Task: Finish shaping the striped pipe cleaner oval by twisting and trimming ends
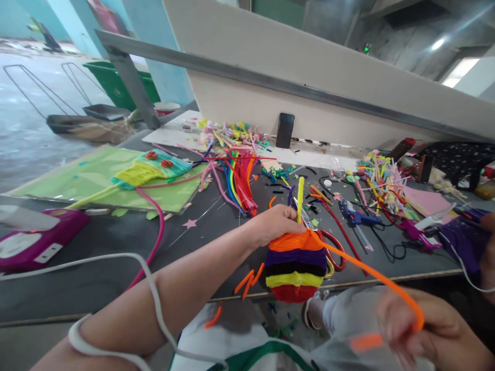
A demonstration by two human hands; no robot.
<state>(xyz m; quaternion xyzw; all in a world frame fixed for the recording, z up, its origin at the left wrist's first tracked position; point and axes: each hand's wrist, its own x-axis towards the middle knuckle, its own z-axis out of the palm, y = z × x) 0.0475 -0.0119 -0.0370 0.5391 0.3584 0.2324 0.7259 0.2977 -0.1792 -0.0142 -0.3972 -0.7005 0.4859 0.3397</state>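
My left hand (279, 224) pinches the top of a striped piece (296, 263) made of orange, purple, black, yellow and red pipe cleaners. A yellow stem (300, 198) stands up from it beside my fingers. From its orange top a long orange pipe cleaner (371, 269) runs right to my right hand (412, 327), which is closed on it and blurred by motion. Short orange pieces (249, 281) lie by the table edge, left of the striped piece. Red-handled scissors (335, 251) lie just behind it, partly hidden.
On the grey table (209, 257) are a blue glue gun (359, 215), a colourful pipe cleaner bundle (242, 180), a phone (285, 130) and purple power strips (42, 239). A white cable (116, 256) crosses my left forearm. Another person's hand (488, 247) is at the right edge.
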